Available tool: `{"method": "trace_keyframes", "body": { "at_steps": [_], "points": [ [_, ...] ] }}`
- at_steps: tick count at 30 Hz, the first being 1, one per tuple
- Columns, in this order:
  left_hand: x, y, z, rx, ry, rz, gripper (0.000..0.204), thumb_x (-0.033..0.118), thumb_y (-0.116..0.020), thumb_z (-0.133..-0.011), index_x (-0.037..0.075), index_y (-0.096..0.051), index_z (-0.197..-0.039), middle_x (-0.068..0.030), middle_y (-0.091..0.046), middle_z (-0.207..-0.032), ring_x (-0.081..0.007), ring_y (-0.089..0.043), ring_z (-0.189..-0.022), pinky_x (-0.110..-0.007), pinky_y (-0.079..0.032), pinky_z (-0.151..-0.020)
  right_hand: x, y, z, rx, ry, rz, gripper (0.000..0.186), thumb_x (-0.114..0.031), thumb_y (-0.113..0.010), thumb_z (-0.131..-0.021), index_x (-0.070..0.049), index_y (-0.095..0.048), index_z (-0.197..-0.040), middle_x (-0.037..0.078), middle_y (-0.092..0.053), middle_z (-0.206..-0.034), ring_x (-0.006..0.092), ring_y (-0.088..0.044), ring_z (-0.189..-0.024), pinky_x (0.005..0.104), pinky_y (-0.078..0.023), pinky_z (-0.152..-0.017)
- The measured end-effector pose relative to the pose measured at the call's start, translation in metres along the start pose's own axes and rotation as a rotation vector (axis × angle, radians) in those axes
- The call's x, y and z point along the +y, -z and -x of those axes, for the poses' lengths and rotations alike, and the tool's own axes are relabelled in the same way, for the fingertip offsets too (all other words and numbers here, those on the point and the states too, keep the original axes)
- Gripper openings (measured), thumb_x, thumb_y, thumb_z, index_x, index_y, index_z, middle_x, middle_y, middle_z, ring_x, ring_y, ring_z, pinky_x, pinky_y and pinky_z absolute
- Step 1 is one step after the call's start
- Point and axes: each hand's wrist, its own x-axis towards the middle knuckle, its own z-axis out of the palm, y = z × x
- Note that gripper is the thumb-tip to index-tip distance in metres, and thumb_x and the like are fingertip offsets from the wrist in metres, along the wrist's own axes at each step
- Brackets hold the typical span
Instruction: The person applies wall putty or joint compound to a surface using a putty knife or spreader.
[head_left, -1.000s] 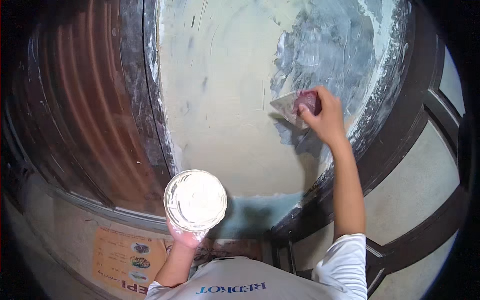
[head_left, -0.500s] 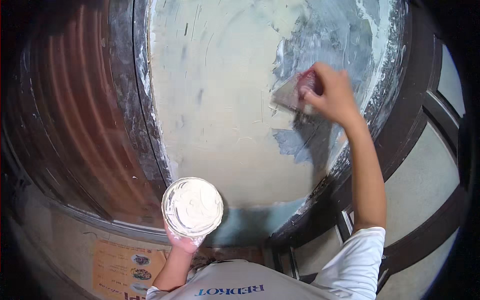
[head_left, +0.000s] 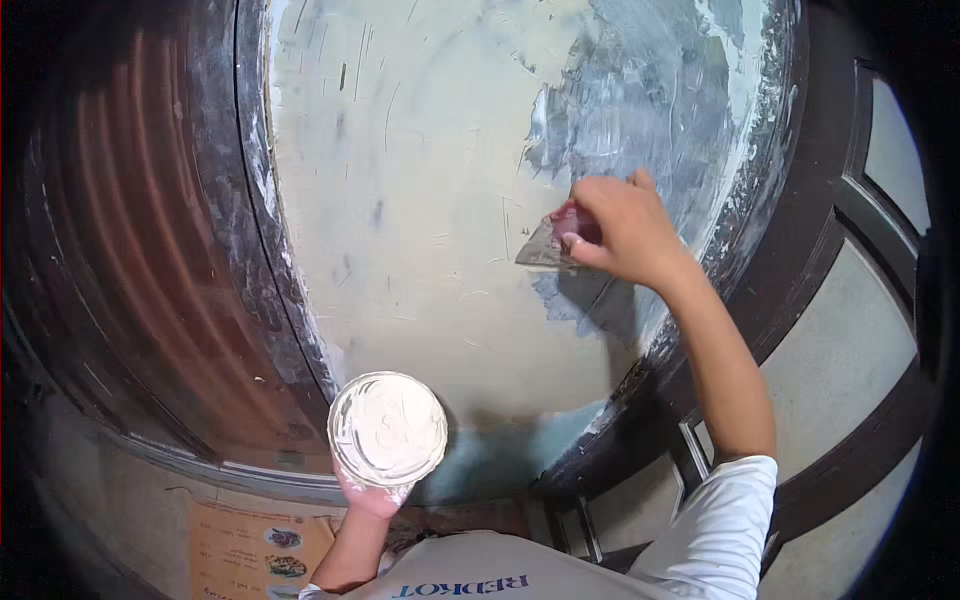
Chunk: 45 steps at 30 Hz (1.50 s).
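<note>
My right hand (head_left: 625, 225) grips a putty knife (head_left: 545, 247) with a reddish handle and a wide flat blade. The blade lies against the wall (head_left: 430, 200), on cream filler just above a bare bluish patch. In my left hand (head_left: 370, 492) is a round tub of white putty (head_left: 388, 428), held from below with its open top toward me. White smears mark that hand, and its fingers are mostly hidden under the tub. Smooth cream filler covers the wall's left and middle, while a grey-blue area (head_left: 650, 110) with streaks shows at the upper right.
Dark putty-smeared frames border the wall on both sides. Beyond the left frame (head_left: 215, 150) is a reddish-brown curtain-like surface (head_left: 140, 240); to the right stands a dark panelled door (head_left: 840, 310). An orange printed sheet (head_left: 250, 550) lies at the lower left.
My right hand and the putty knife have moved down and a little left across the wall. The tub sits slightly lower in the view, still in my left hand.
</note>
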Motion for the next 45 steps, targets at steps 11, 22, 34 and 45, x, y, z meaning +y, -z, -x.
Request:
{"method": "trace_keyframes", "body": {
  "at_steps": [11,22,34,45],
  "points": [
    [0.008,0.002,0.0,0.017,0.036,0.022,0.067,0.054,-0.04,-0.096,0.013,-0.039,-0.148,-0.0139,-0.037,-0.154,-0.0399,-0.036,-0.139,-0.062,-0.029,-0.112,-0.007,0.008,-0.006,-0.003,-0.055,0.02,0.026,-0.031,-0.071,-0.074,-0.013,-0.056,-0.087,0.004,-0.061,-0.079,0.0247,-0.06,-0.078,0.0427,-0.038,-0.081],
    [0.007,-0.008,0.001,-0.03,0.106,0.014,0.066,0.051,-0.041,-0.095,0.012,-0.04,-0.148,-0.015,-0.037,-0.153,-0.0394,-0.036,-0.139,-0.062,-0.028,-0.113,-0.013,0.027,-0.02,0.288,-0.197,-0.015,0.027,-0.03,-0.07,-0.075,-0.01,-0.057,-0.089,0.006,-0.063,-0.082,0.028,-0.061,-0.079,0.0401,-0.036,-0.077],
    [0.011,0.006,-0.003,0.035,0.116,0.091,0.065,0.053,-0.039,-0.096,0.014,-0.039,-0.148,-0.0138,-0.036,-0.154,-0.0396,-0.036,-0.14,-0.065,-0.028,-0.111,0.014,0.05,-0.049,0.397,-0.372,-0.108,0.032,-0.034,-0.069,-0.079,-0.01,-0.06,-0.098,0.01,-0.069,-0.088,0.0308,-0.064,-0.082,0.0403,-0.039,-0.084],
    [0.015,0.011,-0.005,-0.016,0.094,-0.011,0.065,0.05,-0.041,-0.095,0.012,-0.041,-0.147,-0.0151,-0.038,-0.153,-0.0398,-0.036,-0.14,-0.062,-0.027,-0.113,0.029,0.06,-0.062,0.318,-0.38,-0.267,0.039,-0.037,-0.071,-0.079,-0.007,-0.06,-0.101,0.014,-0.07,-0.085,0.033,-0.068,-0.082,0.0419,-0.049,-0.086]
  ]
}}
